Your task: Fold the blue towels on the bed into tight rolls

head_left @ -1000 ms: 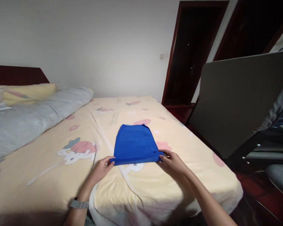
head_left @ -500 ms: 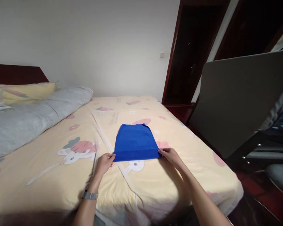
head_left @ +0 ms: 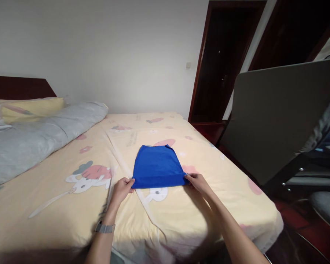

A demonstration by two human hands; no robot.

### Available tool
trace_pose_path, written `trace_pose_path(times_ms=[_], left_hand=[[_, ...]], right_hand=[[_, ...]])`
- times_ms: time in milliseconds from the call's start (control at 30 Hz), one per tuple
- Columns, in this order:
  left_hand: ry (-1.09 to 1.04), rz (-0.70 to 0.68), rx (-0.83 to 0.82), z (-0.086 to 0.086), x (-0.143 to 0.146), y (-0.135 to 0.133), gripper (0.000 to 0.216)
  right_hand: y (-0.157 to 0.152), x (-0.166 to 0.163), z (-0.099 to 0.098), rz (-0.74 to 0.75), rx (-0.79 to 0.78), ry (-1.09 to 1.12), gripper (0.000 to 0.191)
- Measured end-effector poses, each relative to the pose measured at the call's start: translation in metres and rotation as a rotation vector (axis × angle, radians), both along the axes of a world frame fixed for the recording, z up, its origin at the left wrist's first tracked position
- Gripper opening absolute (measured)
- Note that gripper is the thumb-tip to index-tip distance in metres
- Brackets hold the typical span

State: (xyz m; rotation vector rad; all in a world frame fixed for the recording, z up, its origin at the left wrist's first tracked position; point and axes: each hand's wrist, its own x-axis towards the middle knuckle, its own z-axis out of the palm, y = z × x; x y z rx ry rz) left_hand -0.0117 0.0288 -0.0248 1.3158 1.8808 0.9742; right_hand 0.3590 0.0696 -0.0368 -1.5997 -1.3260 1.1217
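Note:
A folded blue cloth (head_left: 158, 165), perhaps a garment, lies flat on the bed (head_left: 209, 209). Its near edge is turned up in a narrow band and runs between my two hands. At the near left corner, my left hand (head_left: 122, 189) pinches the cloth between thumb and fingers. My right hand (head_left: 197, 182) pinches the near right corner the same way. The far end of the cloth rests on the sheet, with a small dark spot near its far right corner. A metal-banded watch (head_left: 105, 227) is on my left wrist.
A rolled grey quilt (head_left: 49, 128) and a yellow pillow (head_left: 33, 110) lie on the left, before a dark headboard (head_left: 19, 86). A large grey panel (head_left: 275, 121) stands right of the bed. Behind are a white wall and a dark door (head_left: 231, 66).
Both hands keep their pinch on the near corners. The cloth's near edge looks slightly more turned over; otherwise only the view has shifted a little.

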Motion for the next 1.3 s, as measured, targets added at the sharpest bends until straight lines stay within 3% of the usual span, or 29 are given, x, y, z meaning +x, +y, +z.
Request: trace_pose_path(times_ms=[300, 600, 800, 1033, 1133, 1200, 1300], left_hand=[[-0.19, 0.024, 0.114, 0.006, -0.003, -0.007, 0.052], [-0.208, -0.057, 0.118, 0.012, -0.002, -0.045, 0.06], [-0.176, -0.118, 0.12, 0.014, -0.001, -0.069, 0.055], [0.008, -0.223, 0.017, 0.008, 0.004, -0.075, 0.042], [0.216, -0.234, 0.015, 0.009, 0.003, -0.078, 0.033], [0.461, -0.202, 0.112, 0.012, 0.003, -0.08, 0.031], [0.716, -0.197, 0.457, 0.018, 0.011, -0.081, 0.027]], right_hand=[[-0.003, 0.006, 0.001, 0.026, 0.018, 0.008, 0.03], [-0.035, 0.02, 0.002, 0.097, 0.032, -0.094, 0.027], [-0.053, 0.032, 0.014, 0.177, 0.039, -0.103, 0.029], [-0.061, 0.032, 0.007, 0.217, -0.02, -0.299, 0.024], [-0.063, 0.033, 0.008, 0.199, -0.012, -0.364, 0.026], [-0.064, 0.034, 0.014, 0.169, 0.078, -0.47, 0.029], [-0.068, 0.025, 0.023, 0.133, 0.423, -0.638, 0.03]])
